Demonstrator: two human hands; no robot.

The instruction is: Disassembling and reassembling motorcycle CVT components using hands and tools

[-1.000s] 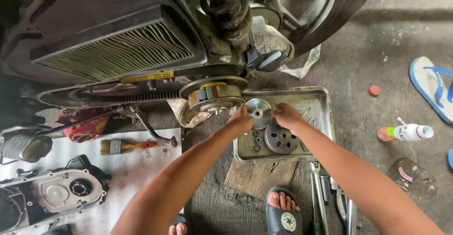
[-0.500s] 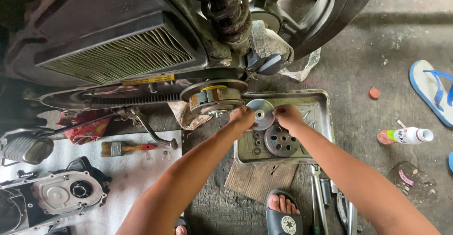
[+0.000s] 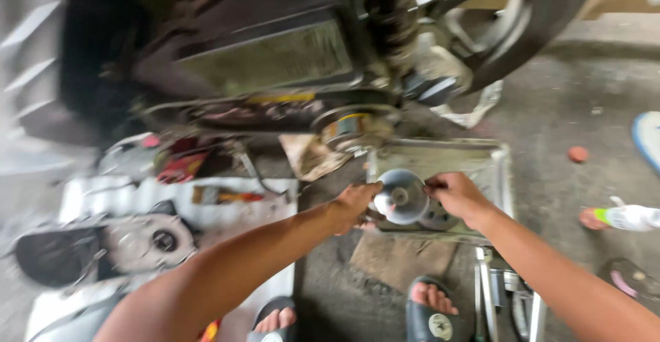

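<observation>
Metal pulley disc (image 3: 400, 195) gripped at rim by left hand (image 3: 354, 204) & right hand (image 3: 457, 194), above metal tray (image 3: 498, 170). Best kept level, grip even both sides.

You are looking down at a rough grey concrete floor (image 3: 550, 129), stained and dusty, lit by soft daylight. The view is blurred. A scooter's underside (image 3: 261, 60) fills the top, its dark rear tyre (image 3: 536, 19) at upper right. On your left lies a pale sheet (image 3: 227, 211) with a black engine cover (image 3: 103, 246) on it. A flattened piece of brown cardboard (image 3: 392, 259) sits below the centre. At the right edge lie a white plastic bottle (image 3: 629, 217) and a small red cap (image 3: 577, 154).
</observation>
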